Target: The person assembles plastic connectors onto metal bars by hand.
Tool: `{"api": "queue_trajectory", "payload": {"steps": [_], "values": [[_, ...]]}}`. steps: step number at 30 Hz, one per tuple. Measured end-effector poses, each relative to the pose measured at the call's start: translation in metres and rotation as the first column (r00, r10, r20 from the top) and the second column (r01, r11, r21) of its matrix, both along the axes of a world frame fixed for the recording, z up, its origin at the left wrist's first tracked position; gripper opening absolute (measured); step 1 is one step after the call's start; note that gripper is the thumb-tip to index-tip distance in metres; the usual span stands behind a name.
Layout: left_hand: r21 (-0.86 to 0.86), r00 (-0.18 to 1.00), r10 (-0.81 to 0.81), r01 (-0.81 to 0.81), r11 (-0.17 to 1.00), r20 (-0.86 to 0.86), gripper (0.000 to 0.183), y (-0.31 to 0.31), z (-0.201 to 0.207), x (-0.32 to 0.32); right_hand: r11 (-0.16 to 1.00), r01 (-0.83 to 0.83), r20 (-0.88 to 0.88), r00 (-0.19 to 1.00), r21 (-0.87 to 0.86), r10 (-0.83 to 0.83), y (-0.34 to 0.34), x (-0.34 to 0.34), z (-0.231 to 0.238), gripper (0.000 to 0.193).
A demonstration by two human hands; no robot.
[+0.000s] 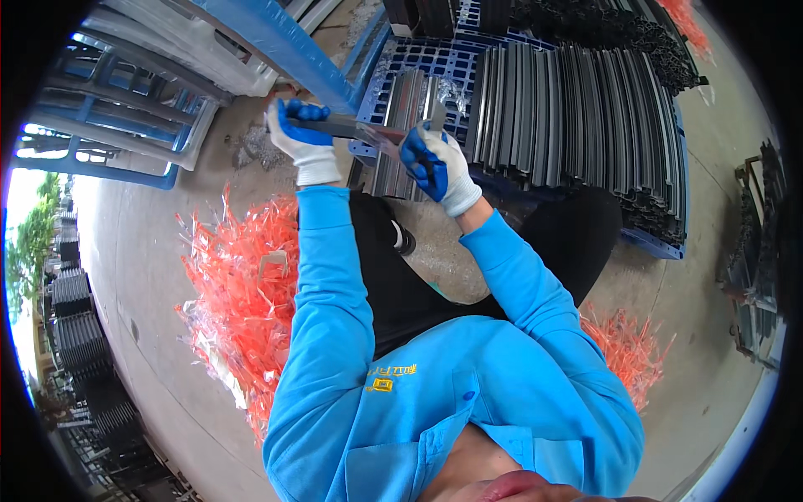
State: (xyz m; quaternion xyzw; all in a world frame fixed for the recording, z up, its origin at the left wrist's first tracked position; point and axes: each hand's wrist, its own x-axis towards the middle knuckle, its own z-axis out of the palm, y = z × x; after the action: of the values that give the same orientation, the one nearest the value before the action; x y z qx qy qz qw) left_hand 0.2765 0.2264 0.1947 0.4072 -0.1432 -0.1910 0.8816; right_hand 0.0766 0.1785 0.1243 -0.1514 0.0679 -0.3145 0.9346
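Note:
A short dark grey metal strip (339,127) is held level between my two hands in front of my knees. My left hand (303,142), in a white glove with a blue palm, is closed round its left end. My right hand (437,166), gloved the same way, has its fingers curled at the strip's other end. A bit of clear and reddish film (385,140) shows beside the right fingers; whether it clings to the strip I cannot tell. Beneath the hands lies a small stack of grey metal strips (400,171).
Long rows of dark metal strips (560,117) lie on a blue plastic pallet (657,244). Heaps of orange-red plastic film (242,284) lie on the floor at my left and right. Blue racks (125,176) with framed parts stand at the upper left. A dark cart (753,259) is at the far right.

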Motion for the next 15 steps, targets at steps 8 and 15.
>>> {"api": "queue_trajectory", "payload": {"steps": [8, 15], "values": [[0.025, 0.994, 0.107, -0.106, 0.994, -0.022, 0.022, 0.036, 0.025, 0.107, 0.893, 0.004, -0.490, 0.835, -0.449, -0.250, -0.013, -0.098, 0.034, 0.017], [-0.283, 0.957, -0.287, 0.262, 0.923, -0.048, 0.019, 0.086, 0.031, 0.244, 0.809, 0.570, -0.622, 0.583, -0.145, -0.523, -0.076, -0.332, 0.071, 0.008]]}}
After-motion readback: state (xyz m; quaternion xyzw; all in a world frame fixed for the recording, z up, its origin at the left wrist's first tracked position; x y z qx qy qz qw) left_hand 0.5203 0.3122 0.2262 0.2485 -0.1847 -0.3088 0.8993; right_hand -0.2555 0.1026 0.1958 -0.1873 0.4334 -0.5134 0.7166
